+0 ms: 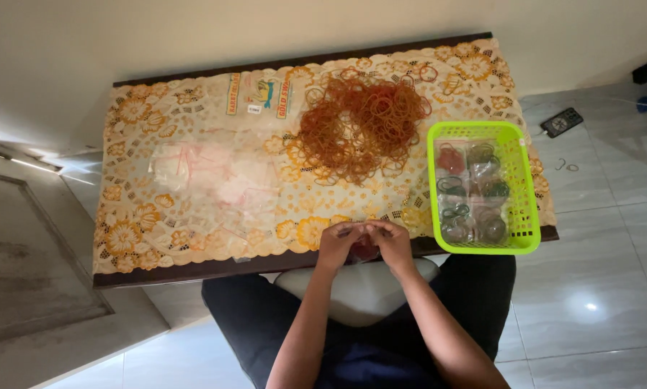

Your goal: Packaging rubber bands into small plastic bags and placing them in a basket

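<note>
Looking straight down at a dark wooden counter (194, 272) draped with a cream lace cloth patterned in orange and yellow flowers (186, 130). Sitting at the near edge in dark trousers, both bare forearms reaching forward and meeting at the middle of that edge.

Left hand (339, 243) and right hand (393, 241) pressing together, fingertips touching — each grip narrow, pinching a small clear plastic packet holding something reddish (364, 248) between them. Packet sitting right at the counter's near edge, mostly hidden by the fingers; exact contents too small to tell.

Lying beyond the hands, toward the far middle of the cloth, a large loose heap of orange-brown rubber bands (359, 119), well apart from the hands. A few stray bands scattering to its far right.

Standing just to the right of the hands, a bright lime-green rectangular plastic basket with lattice walls (475, 130), holding small clear packets of coloured bands — reddish, green and dark ones.

Lying to the left, a pile of thin clear plastic bags (208, 173), and at the far edge a flat clear printed bag (259, 94).

Resting on the pale tiled floor (597, 288) to the right, a small black remote-like device (562, 122) and two loose bands (566, 166).
</note>
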